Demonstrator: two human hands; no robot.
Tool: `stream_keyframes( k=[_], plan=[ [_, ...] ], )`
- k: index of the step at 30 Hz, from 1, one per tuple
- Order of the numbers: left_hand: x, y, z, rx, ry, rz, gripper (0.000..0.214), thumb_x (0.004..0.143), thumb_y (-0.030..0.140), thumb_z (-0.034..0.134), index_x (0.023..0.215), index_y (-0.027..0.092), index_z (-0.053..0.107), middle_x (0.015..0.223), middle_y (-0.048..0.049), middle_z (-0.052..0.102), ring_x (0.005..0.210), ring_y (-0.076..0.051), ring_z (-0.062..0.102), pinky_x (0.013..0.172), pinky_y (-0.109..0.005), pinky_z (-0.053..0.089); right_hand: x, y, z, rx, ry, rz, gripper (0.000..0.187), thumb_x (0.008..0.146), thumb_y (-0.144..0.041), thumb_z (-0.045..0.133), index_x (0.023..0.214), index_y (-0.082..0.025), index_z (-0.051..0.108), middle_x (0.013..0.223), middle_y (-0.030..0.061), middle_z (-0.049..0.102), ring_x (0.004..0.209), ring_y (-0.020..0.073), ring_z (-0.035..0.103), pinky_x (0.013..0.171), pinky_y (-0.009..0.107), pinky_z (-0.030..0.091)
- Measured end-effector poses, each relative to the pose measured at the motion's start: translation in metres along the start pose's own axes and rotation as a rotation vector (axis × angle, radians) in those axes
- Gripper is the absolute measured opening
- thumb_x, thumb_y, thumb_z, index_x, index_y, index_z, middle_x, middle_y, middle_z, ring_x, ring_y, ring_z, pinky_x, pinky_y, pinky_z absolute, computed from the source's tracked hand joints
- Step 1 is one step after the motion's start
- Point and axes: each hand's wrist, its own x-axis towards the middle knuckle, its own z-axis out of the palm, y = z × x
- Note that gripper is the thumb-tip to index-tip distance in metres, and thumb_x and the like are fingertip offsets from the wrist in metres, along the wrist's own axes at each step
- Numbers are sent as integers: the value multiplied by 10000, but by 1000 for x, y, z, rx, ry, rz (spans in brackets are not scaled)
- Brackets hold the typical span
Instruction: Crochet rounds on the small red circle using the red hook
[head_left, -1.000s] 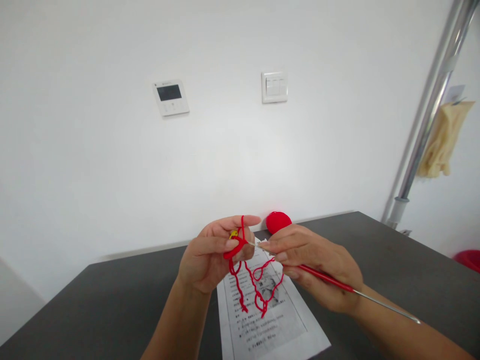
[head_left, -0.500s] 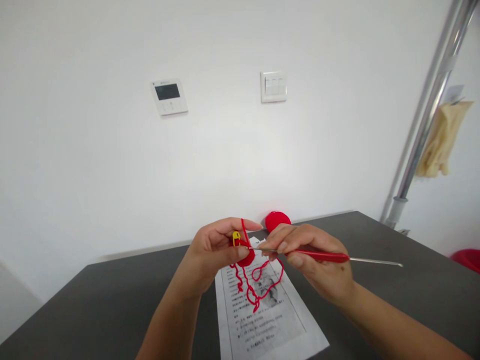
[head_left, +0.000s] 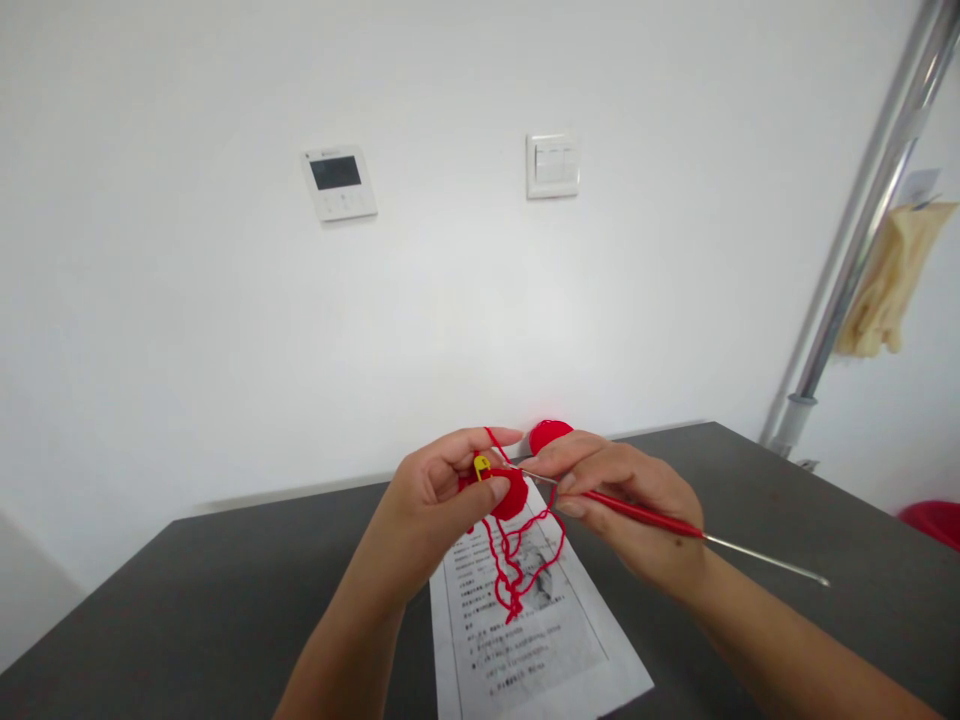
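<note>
My left hand (head_left: 442, 490) is closed on a small red crochet piece (head_left: 511, 497), the thumb pressing its front. A yellow stitch marker (head_left: 481, 466) is clipped to the top of the piece, and a strand of red yarn runs over my raised left index finger. My right hand (head_left: 630, 500) grips a crochet hook (head_left: 645, 514) with a red handle and metal ends. The hook's thin tip reaches the upper edge of the crochet piece; exactly how it sits in the stitches is too small to tell. Loose red yarn (head_left: 561, 540) hangs below in loops.
Under my hands a printed sheet (head_left: 555, 660) lies on the dark table (head_left: 225, 600). Behind my right hand, a red yarn ball (head_left: 550, 433) rests near the wall. A metal pole (head_left: 855, 250) and hanging yellowish gloves (head_left: 892, 280) are at the right, with a red object (head_left: 934, 522) lower down.
The hook has tilted, its tip now higher and its back end lower. The crochet piece has turned and shifted slightly right, with more of its face showing.
</note>
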Motion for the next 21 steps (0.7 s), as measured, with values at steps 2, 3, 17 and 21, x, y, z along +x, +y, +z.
stream_keyframes(
  k=[2, 3, 17, 21],
  plan=[
    [1, 0, 0, 44, 40, 8, 251, 753, 183, 755, 1003, 192, 776, 708, 11, 681, 641, -96, 599, 618, -202, 456, -1, 1, 1, 66, 22, 48, 22, 920, -231, 684, 902, -242, 686, 993, 61, 788, 914, 192, 750, 787, 343, 622],
    [1, 0, 0, 66, 60, 5, 242, 751, 188, 751, 992, 190, 774, 721, 7, 689, 649, -100, 605, 624, -205, 458, -1, 2, 2, 92, 28, 68, 21, 915, -235, 693, 895, -240, 690, 990, 60, 791, 906, 190, 752, 780, 334, 621],
    [0, 3, -2, 275, 129, -23, 221, 738, 211, 723, 955, 168, 734, 732, 10, 663, 680, -122, 581, 658, -251, 454, 4, 5, -8, 334, -65, 205, 57, 900, -213, 717, 936, -256, 716, 1014, 45, 792, 966, 189, 755, 823, 340, 628],
    [-1, 2, -1, 347, 139, -3, 223, 751, 214, 699, 968, 170, 728, 728, 8, 663, 688, -137, 592, 679, -276, 455, 6, 5, -16, 316, -172, 210, 75, 912, -184, 695, 941, -253, 699, 1053, 48, 782, 1002, 184, 747, 845, 339, 621]
  ],
)
